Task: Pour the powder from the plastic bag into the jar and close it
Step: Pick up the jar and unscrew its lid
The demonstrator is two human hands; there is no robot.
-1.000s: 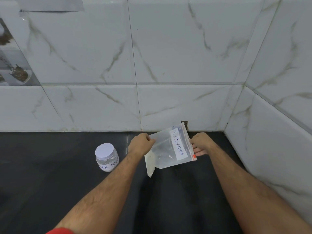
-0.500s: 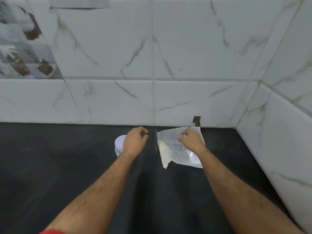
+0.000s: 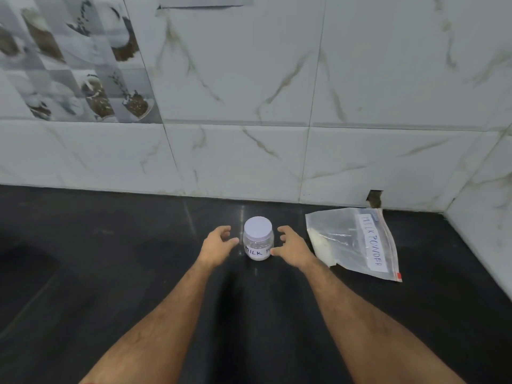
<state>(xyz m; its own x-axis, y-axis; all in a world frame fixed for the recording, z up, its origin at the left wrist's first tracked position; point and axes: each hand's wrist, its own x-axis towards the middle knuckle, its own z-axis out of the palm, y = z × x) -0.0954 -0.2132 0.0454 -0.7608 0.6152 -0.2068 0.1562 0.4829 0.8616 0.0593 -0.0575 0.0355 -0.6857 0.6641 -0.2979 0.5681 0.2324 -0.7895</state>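
A small clear jar (image 3: 258, 241) with a white lid and a handwritten label stands upright on the black counter (image 3: 110, 259). My left hand (image 3: 217, 246) is just left of it and my right hand (image 3: 293, 248) just right of it, both with fingers spread and holding nothing. Whether the right thumb tip touches the jar's label I cannot tell. The clear zip bag (image 3: 353, 242), labelled MILK POWDER, lies flat on the counter to the right of my right hand, with white powder gathered along its left edge.
White marble-look tiled walls (image 3: 249, 134) close the counter at the back and on the right, meeting in a corner at the far right. A small dark hole (image 3: 374, 198) sits in the back tile just above the bag.
Both hands held the bag up a second ago. The bag was then laid flat on the counter and let go. Both hands have moved left to either side of the jar.
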